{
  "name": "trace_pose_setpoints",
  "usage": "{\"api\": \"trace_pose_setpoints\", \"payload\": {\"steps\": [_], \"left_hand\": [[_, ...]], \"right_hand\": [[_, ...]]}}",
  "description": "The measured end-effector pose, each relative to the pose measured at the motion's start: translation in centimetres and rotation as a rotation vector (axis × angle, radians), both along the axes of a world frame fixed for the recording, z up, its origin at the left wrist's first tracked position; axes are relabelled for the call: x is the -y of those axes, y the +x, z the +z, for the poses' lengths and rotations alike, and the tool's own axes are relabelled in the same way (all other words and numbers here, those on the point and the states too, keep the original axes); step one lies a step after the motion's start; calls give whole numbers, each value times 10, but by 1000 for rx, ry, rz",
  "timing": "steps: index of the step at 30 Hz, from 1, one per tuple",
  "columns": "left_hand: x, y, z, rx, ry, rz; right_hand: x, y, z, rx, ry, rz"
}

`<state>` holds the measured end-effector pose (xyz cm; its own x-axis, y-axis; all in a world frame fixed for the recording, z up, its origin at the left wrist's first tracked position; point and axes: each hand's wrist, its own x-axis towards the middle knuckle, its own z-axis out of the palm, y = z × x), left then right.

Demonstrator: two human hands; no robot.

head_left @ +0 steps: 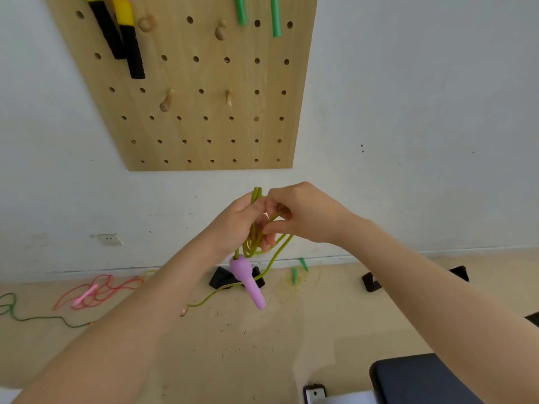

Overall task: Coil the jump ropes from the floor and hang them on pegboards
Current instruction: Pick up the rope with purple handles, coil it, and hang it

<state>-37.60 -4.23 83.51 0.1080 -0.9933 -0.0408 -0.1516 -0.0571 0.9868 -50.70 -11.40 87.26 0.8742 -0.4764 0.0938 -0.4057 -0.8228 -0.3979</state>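
An olive-green jump rope (253,240) is bunched in loops between my hands, just below the wooden pegboard (192,91). My left hand (233,223) grips the coils. My right hand (303,214) pinches a strand of the same rope beside it. One lilac handle (248,279) dangles under my left hand. The loose end of the rope trails down to the floor on the left. Bare wooden pegs (166,101) stick out of the board.
A black-and-yellow rope (122,36) and green handles (256,13) hang on the board. A pink rope (93,291), a dark green rope (11,309) and green handles (299,269) lie on the floor by the wall. Black stands (224,277) sit near the baseboard; a dark stool (420,380) is at lower right.
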Motion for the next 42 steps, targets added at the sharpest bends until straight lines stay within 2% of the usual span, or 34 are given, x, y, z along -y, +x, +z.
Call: {"api": "trace_pose_setpoints", "payload": {"steps": [4, 9, 12, 15, 17, 20, 22, 25, 28, 31, 36, 38, 40, 42], "left_hand": [[16, -7, 4, -52, 52, 8], [23, -7, 13, 8, 117, -57], [25, 3, 16, -12, 184, -69], [24, 6, 15, -203, 284, -129], [23, 0, 13, -378, 303, -147], [28, -12, 10, -538, 228, -65], [31, -18, 11, -460, 144, 55], [32, -23, 10, -186, 90, 218], [32, -25, 4, -131, 70, 315], [31, -23, -2, -286, 0, 361], [30, -18, 0, -840, -210, 288], [29, -13, 6, -982, -243, 110], [30, -2, 10, -1069, -264, -108], [29, 9, 12, -1067, -285, -150]], "right_hand": [[16, -5, 1, 102, -6, 2], [42, -11, 3, -9, -61, -13], [62, -19, 2, 58, -84, -15], [78, -29, 1, 213, 225, -42], [81, -32, -1, 238, 428, -10], [75, -28, -7, 255, 537, 48], [72, -25, -11, 261, 624, 78], [74, -24, -13, 202, 737, 123], [75, -20, -15, 6, 636, 180], [79, -14, -20, -50, 728, 205], [93, -14, -32, 224, 1255, 330], [93, -7, -36, 323, 1296, 359], [93, 1, -37, 379, 1259, 299], [95, 6, -46, 383, 1226, 181]]}}
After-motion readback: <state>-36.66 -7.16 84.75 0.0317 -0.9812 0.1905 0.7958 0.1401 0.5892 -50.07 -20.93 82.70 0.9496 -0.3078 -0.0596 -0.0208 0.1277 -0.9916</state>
